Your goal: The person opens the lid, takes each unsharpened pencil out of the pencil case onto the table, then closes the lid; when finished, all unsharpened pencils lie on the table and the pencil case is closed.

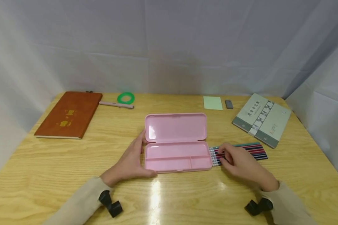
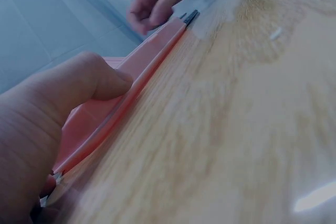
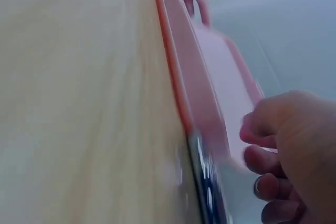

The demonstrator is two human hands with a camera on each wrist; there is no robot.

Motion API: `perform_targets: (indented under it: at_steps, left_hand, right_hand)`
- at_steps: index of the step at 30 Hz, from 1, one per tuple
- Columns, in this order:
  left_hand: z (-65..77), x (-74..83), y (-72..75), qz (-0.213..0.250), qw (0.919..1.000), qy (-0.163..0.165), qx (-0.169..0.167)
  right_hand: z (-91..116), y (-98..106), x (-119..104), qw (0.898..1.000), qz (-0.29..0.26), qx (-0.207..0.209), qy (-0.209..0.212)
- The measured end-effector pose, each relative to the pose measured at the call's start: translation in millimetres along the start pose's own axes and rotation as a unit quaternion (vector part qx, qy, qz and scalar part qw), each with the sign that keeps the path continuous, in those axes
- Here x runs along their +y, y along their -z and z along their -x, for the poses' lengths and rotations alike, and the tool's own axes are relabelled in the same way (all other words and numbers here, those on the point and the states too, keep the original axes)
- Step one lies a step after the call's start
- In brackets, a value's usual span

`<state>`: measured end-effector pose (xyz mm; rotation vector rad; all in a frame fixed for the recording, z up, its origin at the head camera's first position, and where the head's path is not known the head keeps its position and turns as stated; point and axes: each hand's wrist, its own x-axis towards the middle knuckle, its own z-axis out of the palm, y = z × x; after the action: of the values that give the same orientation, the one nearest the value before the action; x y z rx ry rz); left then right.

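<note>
A pink pencil case (image 1: pixel 169 152) lies with its lid (image 1: pixel 176 126) folded back, and its divided tray holds nothing. My left hand (image 1: pixel 130 161) grips the case at its left end, the thumb (image 2: pixel 113 83) on the front rim and the other fingers toward the back. To the right of the case lies a row of several pencils (image 1: pixel 252 150), dark, red and teal, their silver-banded ends beside the case. Above them hovers my right hand (image 1: pixel 239 161), fingers loosely bent and nothing visible between them; in the right wrist view the hand (image 3: pixel 294 150) is apart from the pencils (image 3: pixel 207 182).
A brown notebook (image 1: pixel 70 115) lies at the left, with a pale pink pen (image 1: pixel 116 105) and a green tape roll (image 1: pixel 125 98) near it. Toward the back right are a pale green note pad (image 1: pixel 212 102), a grey eraser (image 1: pixel 229 104) and a grey-green book (image 1: pixel 262 120).
</note>
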<state>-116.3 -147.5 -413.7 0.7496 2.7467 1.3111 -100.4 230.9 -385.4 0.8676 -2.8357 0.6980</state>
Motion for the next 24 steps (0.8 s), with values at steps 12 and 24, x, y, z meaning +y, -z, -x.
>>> perform_targets:
  at_steps: [12, 24]
  left_hand:
    - [-0.3, 3.2, 1.2, 0.005, 1.0, -0.003, -0.001]
    - [1.3, 4.1, 1.7, -0.003, 1.0, 0.0, -0.001]
  right_hand:
    - [-60.4, -21.6, -38.0, 0.992, -0.015, -0.12, 0.044]
    - [-77.8, -13.4, -11.2, 0.978, -0.151, 0.141, -0.022]
